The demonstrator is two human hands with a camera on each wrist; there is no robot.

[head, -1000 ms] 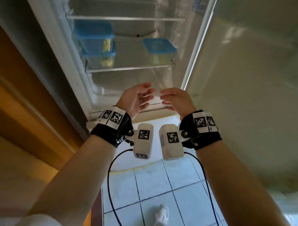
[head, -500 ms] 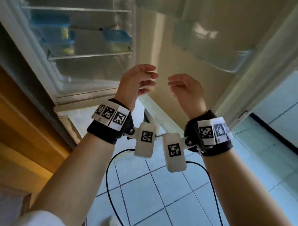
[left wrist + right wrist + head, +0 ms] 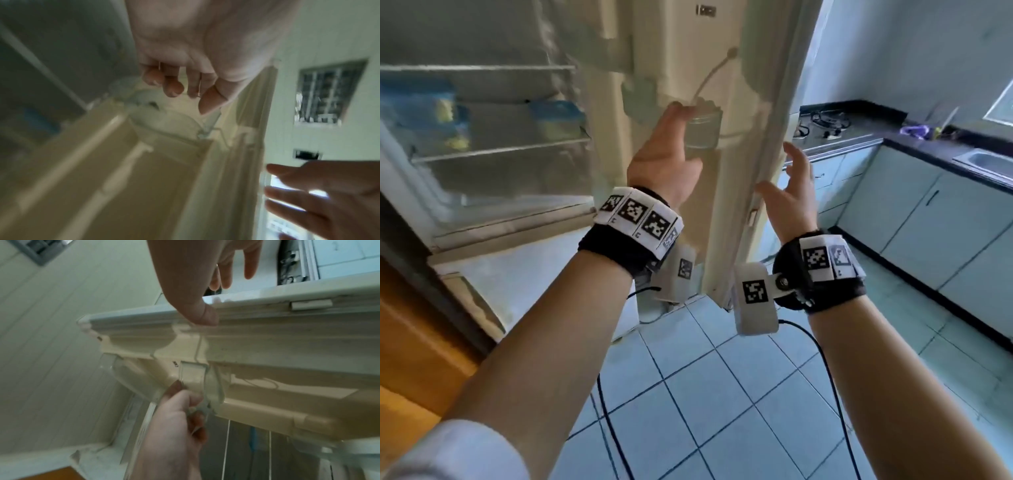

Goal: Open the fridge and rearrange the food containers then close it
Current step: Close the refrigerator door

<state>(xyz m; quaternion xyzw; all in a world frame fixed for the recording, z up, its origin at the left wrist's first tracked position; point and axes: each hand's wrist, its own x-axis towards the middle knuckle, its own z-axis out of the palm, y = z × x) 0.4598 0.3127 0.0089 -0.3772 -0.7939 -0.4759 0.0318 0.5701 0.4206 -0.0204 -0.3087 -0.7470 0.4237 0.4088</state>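
Three blue-lidded food containers sit on one wire shelf (image 3: 500,152) inside the open fridge (image 3: 482,212), all blurred: two stacked at the far left (image 3: 424,113), one alone (image 3: 554,118) toward the shelf's right end.

One wooden panel (image 3: 410,342), orange-brown, borders the fridge on the left.

One fridge door (image 3: 736,192), cream inside, stands ajar between the two hands, edge toward the camera.

One clear door bin (image 3: 703,132), rounded, is mounted on the door's inner face.

One left hand (image 3: 666,161): thumb and fingers curled over the clear bin's rim, gripping it, as the right wrist view shows plainly.

One right hand (image 3: 792,192): fingers spread and straight, holding nothing; its thumb (image 3: 206,316) rests against the door's outer edge.

Two black wristbands with printed square markers, one per wrist: left (image 3: 635,228), right (image 3: 822,270).

Two white camera housings hang under the wrists; the right one (image 3: 755,298) is in full sight.

Two black cables (image 3: 835,394) trail over the pale blue tiled floor (image 3: 722,411).

One dark countertop (image 3: 893,133) at far right carries one gas hob (image 3: 822,123) and one steel sink (image 3: 986,162), above pale cabinets (image 3: 914,219).
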